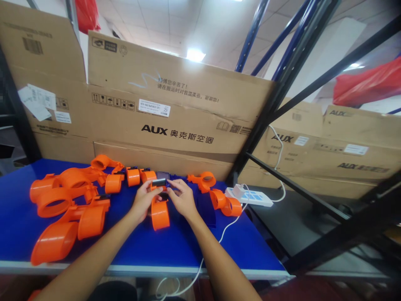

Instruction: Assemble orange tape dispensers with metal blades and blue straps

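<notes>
Over the middle of the blue table, an orange plastic tape dispenser (160, 216) is between my two hands, its round ring pointing down toward me. My left hand (144, 201) is closed around its upper end, where a dark strip (158, 182) with a shiny edge shows. From the other side, my right hand (181, 195) pinches the same end with thumb and fingers. My fingers partly cover the held part. Several more orange tape dispensers (54, 202) lie to the left, some with black strips. Others (206, 180) lie beyond my right hand.
A white power strip (250, 196) with a plug sits at the table's right edge, its white cable (224, 232) trailing over the front. Large cardboard sheets (175, 113) stand behind the blue table (125, 246). A dark metal rack post (253, 138) rises at the right.
</notes>
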### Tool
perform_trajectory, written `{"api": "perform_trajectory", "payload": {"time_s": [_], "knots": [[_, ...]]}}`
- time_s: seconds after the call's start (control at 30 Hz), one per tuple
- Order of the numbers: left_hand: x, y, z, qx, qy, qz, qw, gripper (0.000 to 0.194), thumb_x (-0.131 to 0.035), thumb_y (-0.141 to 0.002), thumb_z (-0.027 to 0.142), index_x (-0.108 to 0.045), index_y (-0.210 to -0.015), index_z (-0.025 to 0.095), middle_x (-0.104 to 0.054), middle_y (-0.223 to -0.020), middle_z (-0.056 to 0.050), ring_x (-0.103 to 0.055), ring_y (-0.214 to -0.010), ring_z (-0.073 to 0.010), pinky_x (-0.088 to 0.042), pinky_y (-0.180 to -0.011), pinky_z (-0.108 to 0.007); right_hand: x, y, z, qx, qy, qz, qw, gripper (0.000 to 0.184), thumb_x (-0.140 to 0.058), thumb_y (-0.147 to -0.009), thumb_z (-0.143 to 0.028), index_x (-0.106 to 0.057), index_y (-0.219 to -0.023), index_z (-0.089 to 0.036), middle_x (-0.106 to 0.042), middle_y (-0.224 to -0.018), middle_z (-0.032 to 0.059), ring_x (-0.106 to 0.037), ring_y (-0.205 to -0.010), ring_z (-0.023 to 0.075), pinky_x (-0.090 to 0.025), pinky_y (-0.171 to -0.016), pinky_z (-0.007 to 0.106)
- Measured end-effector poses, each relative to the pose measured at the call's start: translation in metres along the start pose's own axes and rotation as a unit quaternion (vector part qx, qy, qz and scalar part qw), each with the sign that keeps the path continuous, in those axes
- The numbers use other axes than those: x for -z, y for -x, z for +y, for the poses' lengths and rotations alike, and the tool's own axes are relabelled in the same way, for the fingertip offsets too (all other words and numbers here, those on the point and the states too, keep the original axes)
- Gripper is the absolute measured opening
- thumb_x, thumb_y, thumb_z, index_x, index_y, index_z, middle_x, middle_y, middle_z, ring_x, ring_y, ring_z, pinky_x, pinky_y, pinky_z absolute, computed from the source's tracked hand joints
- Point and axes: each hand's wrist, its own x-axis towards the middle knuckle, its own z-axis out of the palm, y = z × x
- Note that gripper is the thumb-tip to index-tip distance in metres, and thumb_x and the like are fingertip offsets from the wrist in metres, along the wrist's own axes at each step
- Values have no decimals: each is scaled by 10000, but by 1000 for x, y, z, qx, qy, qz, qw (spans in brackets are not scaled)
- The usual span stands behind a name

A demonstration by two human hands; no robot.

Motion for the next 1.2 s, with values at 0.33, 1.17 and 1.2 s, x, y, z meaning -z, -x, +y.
{"api": "perform_trajectory", "payload": {"time_s": [0.33,1.17,1.2], "knots": [[3,-3,-3,-23,-28,0,999,501,-908,-669,320,-720,-1109,172,-763,-934,-85,-646,-530,-113,-530,-536,-241,1,2,0,23,66,5,998,198,-658,-906,-337,-729,-1059,-233,-731,-1062,87,-727,-933,226,-645,-788,348],[5,-4,-5,-24,-10,13,1000,529,-911,-667,337,-709,-1125,165,-746,-850,-56,-638,-522,-116,-525,-546,-242,2,5,0,172,222,-3,960,283,-557,-995,-232,-732,-1217,-227,-756,-1092,99,-727,-981,212,-594,-901,332],[5,-4,-5,-23,-8,13,1000,529,-913,-664,335,-710,-1122,166,-746,-848,-54,-638,-520,-115,-525,-545,-241,2,6,0,170,236,-1,957,283,-556,-996,-236,-733,-1216,-226,-755,-1091,100,-726,-983,213,-593,-900,331]]}}
